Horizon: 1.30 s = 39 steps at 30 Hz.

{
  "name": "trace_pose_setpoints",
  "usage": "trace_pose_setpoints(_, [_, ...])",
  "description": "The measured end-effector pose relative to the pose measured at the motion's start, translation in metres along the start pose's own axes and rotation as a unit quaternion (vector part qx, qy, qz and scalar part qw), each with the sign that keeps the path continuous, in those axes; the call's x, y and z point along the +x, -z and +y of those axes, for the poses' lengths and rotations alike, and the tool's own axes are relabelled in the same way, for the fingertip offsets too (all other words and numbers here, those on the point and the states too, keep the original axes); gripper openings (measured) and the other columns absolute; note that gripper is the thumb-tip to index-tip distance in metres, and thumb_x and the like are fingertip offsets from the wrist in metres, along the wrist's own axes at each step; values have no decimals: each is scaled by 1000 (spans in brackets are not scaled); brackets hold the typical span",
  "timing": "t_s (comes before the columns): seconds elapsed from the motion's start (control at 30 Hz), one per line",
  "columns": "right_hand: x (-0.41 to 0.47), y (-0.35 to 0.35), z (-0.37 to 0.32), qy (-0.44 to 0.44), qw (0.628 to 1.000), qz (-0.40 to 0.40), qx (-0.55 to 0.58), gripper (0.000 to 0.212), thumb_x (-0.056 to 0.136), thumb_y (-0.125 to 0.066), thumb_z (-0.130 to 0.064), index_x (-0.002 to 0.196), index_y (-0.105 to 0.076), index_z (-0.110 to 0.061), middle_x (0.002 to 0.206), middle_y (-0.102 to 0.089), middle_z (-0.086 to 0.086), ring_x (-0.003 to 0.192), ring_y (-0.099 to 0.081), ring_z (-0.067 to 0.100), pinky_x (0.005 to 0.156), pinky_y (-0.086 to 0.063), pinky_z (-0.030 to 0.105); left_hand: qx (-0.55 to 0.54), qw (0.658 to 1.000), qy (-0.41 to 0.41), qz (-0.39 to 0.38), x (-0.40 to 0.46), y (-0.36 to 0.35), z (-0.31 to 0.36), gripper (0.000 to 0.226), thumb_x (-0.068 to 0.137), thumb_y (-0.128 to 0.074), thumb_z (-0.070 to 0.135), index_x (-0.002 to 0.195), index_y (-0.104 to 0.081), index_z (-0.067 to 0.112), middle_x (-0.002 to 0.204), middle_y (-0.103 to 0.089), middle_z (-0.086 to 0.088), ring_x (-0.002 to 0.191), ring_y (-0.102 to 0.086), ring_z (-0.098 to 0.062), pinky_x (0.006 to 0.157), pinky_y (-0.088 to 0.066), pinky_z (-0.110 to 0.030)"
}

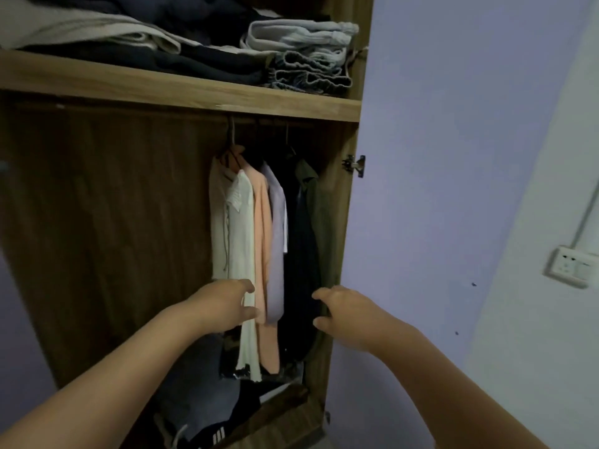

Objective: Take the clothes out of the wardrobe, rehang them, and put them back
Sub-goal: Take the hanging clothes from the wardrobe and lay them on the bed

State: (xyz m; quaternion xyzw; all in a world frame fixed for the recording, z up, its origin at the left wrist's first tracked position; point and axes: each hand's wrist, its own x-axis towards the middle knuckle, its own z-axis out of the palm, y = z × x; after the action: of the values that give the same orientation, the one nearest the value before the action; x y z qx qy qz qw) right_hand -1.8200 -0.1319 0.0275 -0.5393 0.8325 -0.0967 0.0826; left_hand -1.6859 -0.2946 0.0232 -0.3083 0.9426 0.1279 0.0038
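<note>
Clothes (259,238) hang bunched — dark garments (299,254) indistinct.

— How many clothes hang on the rail?

— I count six: a cream shirt (218,222), a white top (241,241), an orange shirt (263,228), a pale lilac one (277,241), a dark garment (299,254) and an olive jacket (319,215). In the dark part there may be more, I cannot tell.

— And hangers?

— Only two hooks I see clearly, one on the left (231,131), one on the right (287,132).

— Shelves?

— One wooden shelf (181,92), with two piles of folded clothes, a bigger pile (136,43) and a smaller grey pile (308,56).

— Hands?

— Two, the left hand (223,306) and the right hand (346,311).

— Anything on the wall?

— One socket (570,265). Also one metal hinge (355,164) on the wardrobe.
</note>
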Motion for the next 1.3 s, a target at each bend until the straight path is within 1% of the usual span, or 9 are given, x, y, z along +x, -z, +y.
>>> trace_pose_setpoints(0.17, [68,8,-21,49,999,13,17,48,97,-48,-28,142,-34,-15,136,-45,9,121,-46,21,98,-39,27,-44,998,39,24,31,13,-36,55,91,-53,40,140,-36,22,135,-49,-3,118,-50,-16,98,-43,-28])
trace_pose_setpoints(0.33, [137,24,-31,91,994,47,29,54,97,-47,-26,146,-27,-15,136,-46,10,119,-49,23,99,-43,36,-72,994,68,47,68,34,-63,53,93,-53,36,141,-35,20,134,-50,-2,118,-50,-14,92,-39,-20])
trace_pose_setpoints(0.8, [336,54,-27,163,961,152,161,68,92,-52,-18,150,-17,-15,150,-33,3,135,-34,17,102,-25,16,-80,978,123,148,188,90,-129,49,90,-55,36,136,-41,24,132,-54,1,115,-55,-12,93,-47,-25])
trace_pose_setpoints(0.93, [380,49,-39,185,925,242,225,64,85,-54,-7,144,-31,-18,141,-40,-10,130,-39,8,99,-32,9,-82,976,115,163,211,100,-156,49,91,-54,37,136,-41,25,130,-54,3,112,-55,-10,92,-47,-24])
trace_pose_setpoints(1.0, [397,45,-44,155,907,260,292,51,83,-54,-6,132,-46,-20,115,-57,-11,108,-56,6,84,-41,9,-87,976,105,170,222,107,-168,47,91,-54,37,135,-42,26,127,-55,5,108,-56,-8,90,-48,-23])
trace_pose_setpoints(1.1, [411,45,-67,105,883,201,410,25,89,-52,-7,110,-57,-21,83,-58,-3,79,-58,15,77,-48,33,-94,975,83,183,237,118,-185,45,91,-54,35,134,-43,26,124,-55,6,102,-56,-5,85,-47,-19])
trace_pose_setpoints(1.17, [419,49,-88,92,863,157,471,29,92,-52,-14,121,-54,-19,102,-64,9,97,-61,23,89,-47,36,-106,972,69,198,247,127,-196,42,92,-54,33,132,-45,26,121,-56,7,98,-56,-4,82,-47,-18])
trace_pose_setpoints(1.23, [432,49,-104,85,826,106,547,40,94,-52,-17,133,-44,-17,124,-57,5,113,-54,18,95,-45,30,-124,967,55,218,256,134,-208,39,92,-54,31,129,-47,26,114,-56,9,95,-57,-4,82,-49,-20])
trace_pose_setpoints(1.3, [443,49,-118,76,757,55,646,35,93,-52,-5,124,-43,-20,118,-56,3,102,-56,15,82,-47,23,-146,961,44,230,266,139,-218,36,92,-55,29,127,-48,26,107,-54,11,93,-57,-4,81,-49,-21])
